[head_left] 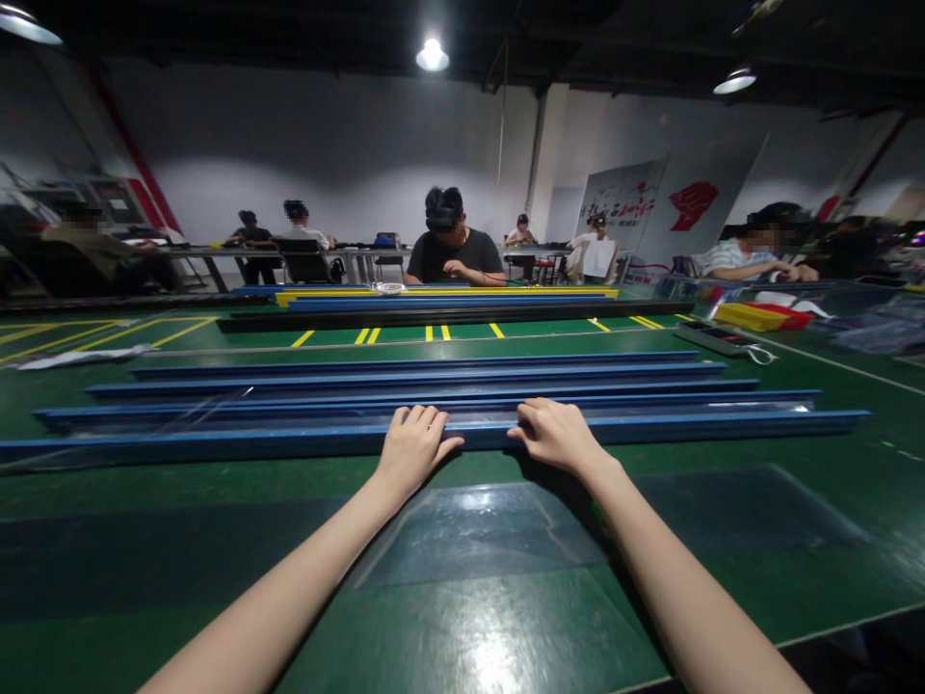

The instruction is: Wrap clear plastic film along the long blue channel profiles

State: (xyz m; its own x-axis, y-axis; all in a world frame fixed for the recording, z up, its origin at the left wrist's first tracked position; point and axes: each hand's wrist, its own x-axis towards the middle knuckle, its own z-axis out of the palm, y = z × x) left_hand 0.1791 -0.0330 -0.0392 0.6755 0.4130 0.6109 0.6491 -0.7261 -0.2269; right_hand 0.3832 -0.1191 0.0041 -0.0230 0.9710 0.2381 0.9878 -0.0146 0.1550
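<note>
Nearest me, the green bench (405,636) carries a long clear plastic film (477,525), flat, passing under both forearms. Just beyond it lies the front blue rail (252,445), crosswise, the closest in a row of similar rails.

Handling, my judgement: the rail is long and gripped only near its middle, so I would have both sides share the load evenly and watch the far ends for swing. Its neighbour sits close behind; fingertips should stay clear of that edge. Moves ought to be slow and level, so the film isn't dragged.

Pose: left hand (411,443) and right hand (553,436) are a short gap apart, palms down, each closed on the rail. Fingers curl over its top, thumbs lie along the near side pointing inward. How hard they press, I cannot tell.

Farther out: the other blue rails (405,362), then a grey case (723,340) off to the right, a long black rail (448,317) and a yellow rail (570,294). Beyond these sits a person in a black shirt (473,253), head bent.
</note>
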